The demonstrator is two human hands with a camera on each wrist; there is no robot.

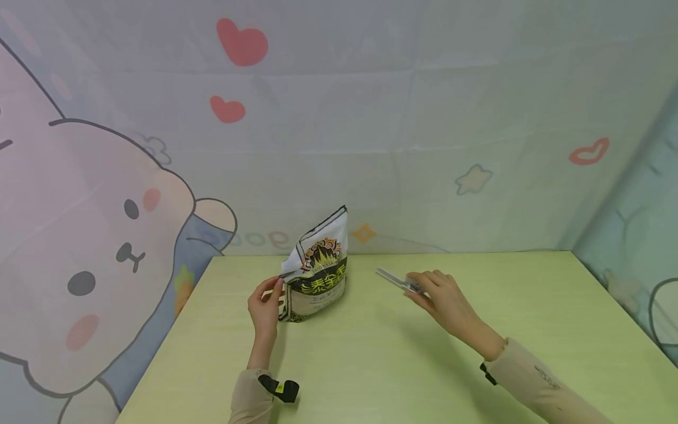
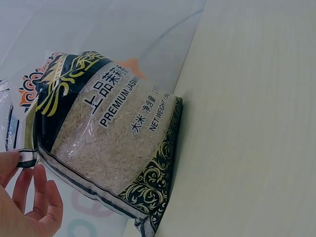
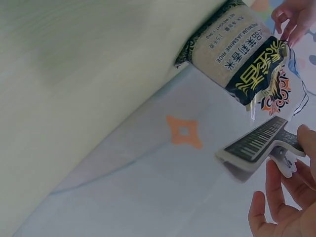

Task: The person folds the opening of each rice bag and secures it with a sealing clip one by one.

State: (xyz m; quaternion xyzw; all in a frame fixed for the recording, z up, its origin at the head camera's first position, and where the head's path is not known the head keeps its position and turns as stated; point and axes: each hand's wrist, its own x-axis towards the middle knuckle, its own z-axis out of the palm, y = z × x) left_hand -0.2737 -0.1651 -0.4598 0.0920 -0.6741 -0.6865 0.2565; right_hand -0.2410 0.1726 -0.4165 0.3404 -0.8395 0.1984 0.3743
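A bag of jasmine rice stands upright on the table, its top leaning to the right. Rice grains show through the clear lower part of the bag in the left wrist view. My left hand pinches the bag's left side edge between thumb and fingertips. To the right of the bag, my right hand holds a wide bag clip above the table, gripping its handles between thumb and fingers. The clip has a piano-key pattern on its face and is apart from the bag.
The pale green table runs back to a hanging cloth backdrop printed with a cartoon bear, hearts and stars. A black strap with a small block sits at the left cuff.
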